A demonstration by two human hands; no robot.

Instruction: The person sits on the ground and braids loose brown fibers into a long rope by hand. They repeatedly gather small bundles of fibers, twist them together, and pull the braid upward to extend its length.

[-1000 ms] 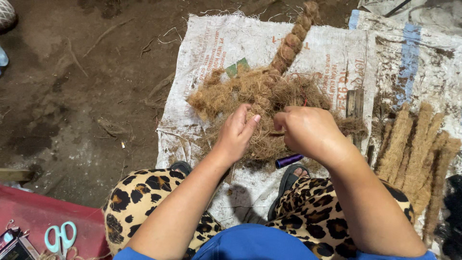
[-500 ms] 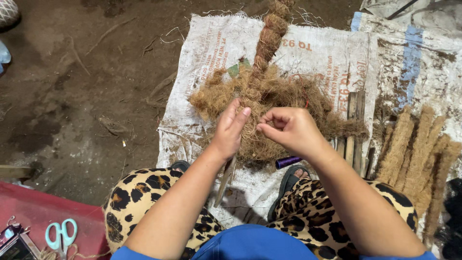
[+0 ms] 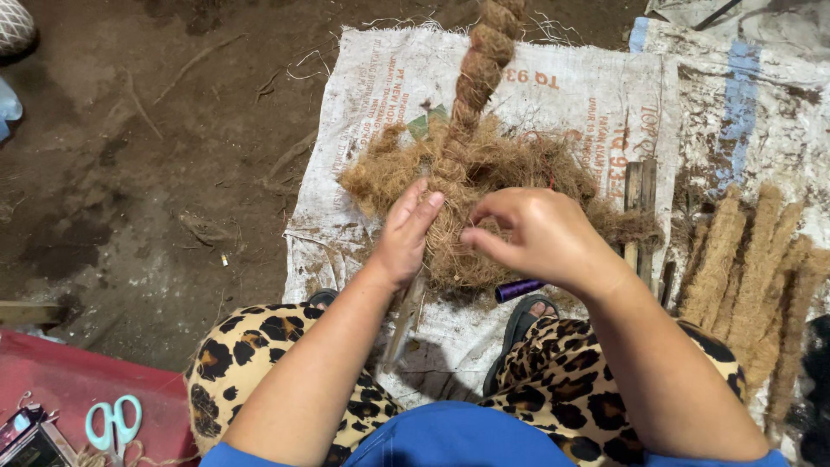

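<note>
left hand (image 3: 405, 233) flat, right hand (image 3: 540, 235) pinching

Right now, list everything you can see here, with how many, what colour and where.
fibre bundle: one, brown, on the sack, under both hands
twisted rope: one, brown, running from the bundle to the top edge
sack: one, white woven, spread on the dirt floor
second sack: one, white with a blue stripe, right
fibre sticks: several, brown, right, on the second sack
wooden slats: a few, brown, right of the bundle
spool: one, purple, below the right hand
scissors: one, pale teal, on the red mat bottom left
left hand: flat against the bundle
right hand: pinching at the fibres
</note>
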